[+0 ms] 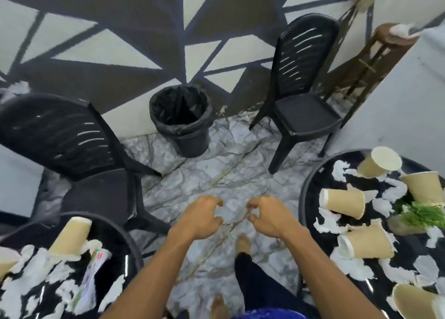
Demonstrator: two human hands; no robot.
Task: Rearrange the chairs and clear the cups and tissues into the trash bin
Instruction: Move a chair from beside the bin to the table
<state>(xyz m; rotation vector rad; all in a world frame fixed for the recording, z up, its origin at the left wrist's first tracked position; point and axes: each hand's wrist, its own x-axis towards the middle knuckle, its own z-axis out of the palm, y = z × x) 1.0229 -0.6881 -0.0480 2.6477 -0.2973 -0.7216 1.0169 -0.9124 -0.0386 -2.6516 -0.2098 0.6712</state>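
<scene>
Left hand [202,213] and right hand [267,216]: held out side by side over the marble floor, near centre, fingers curled toward each other. Pale patch between the fingertips blends with the floor; grasping a tissue or merely clenched, cannot tell.

Trash bin [190,138]: black, bag-lined, upright at the far wall, straight ahead of both hands and slightly left, well apart from them, between the left chair [67,135] and the far right chair [305,77].

Right table [302,198]: round, dark, just right of the right hand. Bears several paper cups, torn tissues [327,222] and a potted plant [419,215].

Nearest cup [343,201]: on its side, long axis left to right, mouth toward the hands. Judged closer to the right hand.

Left table [131,244]: near left, with one tilted cup [69,236], more tissue scraps and a plastic packet [94,270].

Clearing judged barely begun.
</scene>
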